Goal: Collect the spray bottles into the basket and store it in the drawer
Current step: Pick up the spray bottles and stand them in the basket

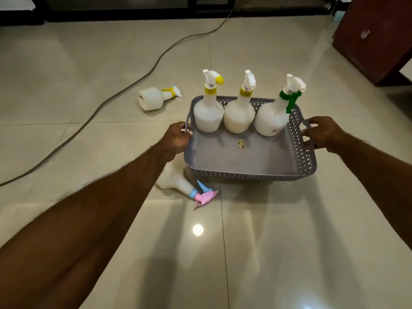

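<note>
Both hands (178,137) grip basket (256,172) handles — bottles (238,117) upright.

This looks like a room in a home; the floor (89,70) is laid with large glossy cream tiles that mirror a ceiling light; a grey cable (124,90) trails loose across the tiles, away from a dark reddish wooden cabinet (376,39); that cabinet, with a small round pull, stands at the far right; well to the left of it, dark-framed glass panels (124,5) line the far wall.
</note>
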